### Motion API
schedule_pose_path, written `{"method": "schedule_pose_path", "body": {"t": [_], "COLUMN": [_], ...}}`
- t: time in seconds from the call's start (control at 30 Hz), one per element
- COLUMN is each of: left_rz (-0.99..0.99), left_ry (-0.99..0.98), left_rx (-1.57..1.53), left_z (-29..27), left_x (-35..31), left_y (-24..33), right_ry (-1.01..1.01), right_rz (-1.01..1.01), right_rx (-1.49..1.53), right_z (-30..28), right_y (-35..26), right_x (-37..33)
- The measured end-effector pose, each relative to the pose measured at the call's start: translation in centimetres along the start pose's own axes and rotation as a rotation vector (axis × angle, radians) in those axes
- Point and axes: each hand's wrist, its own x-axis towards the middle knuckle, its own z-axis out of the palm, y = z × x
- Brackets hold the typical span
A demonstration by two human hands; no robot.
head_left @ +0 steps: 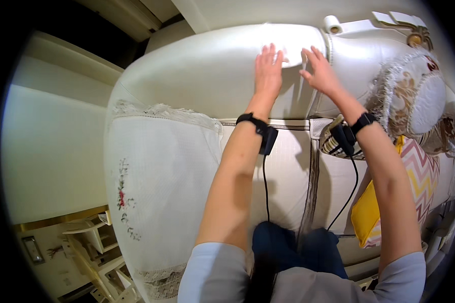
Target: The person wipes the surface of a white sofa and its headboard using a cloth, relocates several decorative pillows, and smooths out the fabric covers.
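Observation:
A white padded sofa backrest (202,60) stretches in front of me, its top catching a bright glare. My left hand (269,73) lies over its upper part, palm down, fingers stretched out and close together. To the right, near the seam between two back cushions, my right hand (320,71) is raised with fingers spread and thumb apart. Between the hands is a small whitish patch with an edge, washed out by the light; I cannot tell whether it is a cloth or the backrest itself. Neither hand visibly grips anything.
A lace-edged white cover (172,166) drapes the left arm. At right lie a fringed round cushion (407,96), a striped cushion (333,144) and a yellow zigzag pillow (417,177). A white roll (332,24) sits behind the backrest. Cables hang from my wrist straps.

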Motion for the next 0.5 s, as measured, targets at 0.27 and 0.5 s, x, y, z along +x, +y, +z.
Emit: {"method": "schedule_pose_path", "body": {"t": [0.27,0.5], "left_rz": [-0.213,-0.887], "left_ry": [0.286,0.589], "left_rx": [0.228,-0.228], "left_z": [-1.7,4.9], "left_x": [-3.1,-6.8], "left_y": [-16.6,-10.3], "right_ry": [-0.100,-0.185], "right_rz": [-0.011,-0.063], "right_rx": [-0.569,-0.322], "right_z": [5.1,5.1], "right_y": [-0.4,1.0], "right_x": [7.9,7.7]}}
